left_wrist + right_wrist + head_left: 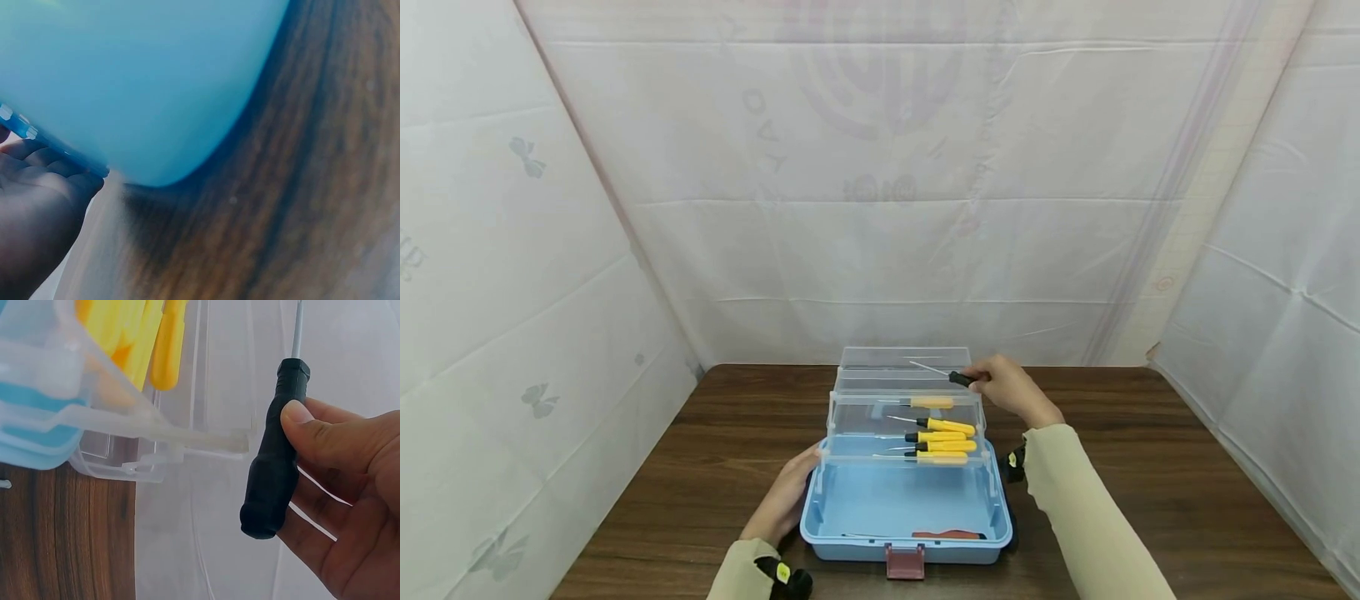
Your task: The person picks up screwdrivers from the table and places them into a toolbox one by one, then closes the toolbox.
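Observation:
The right hand point(1011, 390) pinches a screwdriver point(272, 450) by its black handle between thumb and fingers. It holds the screwdriver above the clear upper tray at the back of an open light-blue toolbox point(910, 554), the thin metal shaft pointing left. At the box's left side, the left hand point(786, 496) holds the rim; in the left wrist view its fingers meet the edge, partly hidden. Several yellow-handled screwdrivers point(951, 427) lie in the clear trays point(850, 417). Along the front of the blue bottom compartment rests a red-handled screwdriver point(951, 534).
The toolbox stands on a dark brown wooden table point(700, 500), its reddish latch point(905, 562) hanging at the front. White sheeting point(880, 250) walls off the back and both sides of the table.

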`<state>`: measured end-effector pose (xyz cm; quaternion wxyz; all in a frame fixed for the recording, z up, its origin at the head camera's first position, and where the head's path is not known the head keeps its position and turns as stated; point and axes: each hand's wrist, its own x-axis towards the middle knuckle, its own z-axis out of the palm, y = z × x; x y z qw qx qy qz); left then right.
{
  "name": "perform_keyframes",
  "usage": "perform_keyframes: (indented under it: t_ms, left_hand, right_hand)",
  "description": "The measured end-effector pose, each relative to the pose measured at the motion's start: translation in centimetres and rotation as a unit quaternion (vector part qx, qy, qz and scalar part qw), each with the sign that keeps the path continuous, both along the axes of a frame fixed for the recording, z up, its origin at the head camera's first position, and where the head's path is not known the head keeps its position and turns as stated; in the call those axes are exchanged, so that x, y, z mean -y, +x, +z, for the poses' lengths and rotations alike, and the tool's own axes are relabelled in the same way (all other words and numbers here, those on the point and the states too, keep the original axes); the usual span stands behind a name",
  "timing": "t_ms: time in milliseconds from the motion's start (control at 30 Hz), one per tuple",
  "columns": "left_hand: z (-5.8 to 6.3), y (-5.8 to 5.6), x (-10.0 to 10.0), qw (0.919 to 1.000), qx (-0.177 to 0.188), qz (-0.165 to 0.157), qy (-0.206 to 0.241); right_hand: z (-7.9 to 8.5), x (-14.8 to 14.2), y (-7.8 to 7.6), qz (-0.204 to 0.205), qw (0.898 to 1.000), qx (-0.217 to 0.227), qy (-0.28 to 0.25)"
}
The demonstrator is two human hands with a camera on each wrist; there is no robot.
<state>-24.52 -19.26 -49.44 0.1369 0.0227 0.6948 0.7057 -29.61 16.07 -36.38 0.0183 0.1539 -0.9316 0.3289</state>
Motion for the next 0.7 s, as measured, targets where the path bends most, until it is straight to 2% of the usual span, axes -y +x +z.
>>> perform_keyframes:
  t_ms: [300,567,700]
  left_hand:
    - [-0.1,-0.3,0.2,1.0000,0.003,0.005,0.003]
    - [0.0,-0.1,0.1,0.9999,-0.004,-0.008,0.007]
    - [0.0,0.0,0.0,0.9999,-0.002,-0.002,0.012]
  right_hand:
    - [0.4,1.1,-0.3,-0.005,1.000,-0.006,0.003]
    - [0.4,1.4,-0.7,0.007,1.000,-0.011,-0.008]
    - [0.3,1.5,-0.9,0.012,1.000,-0.009,-0.006]
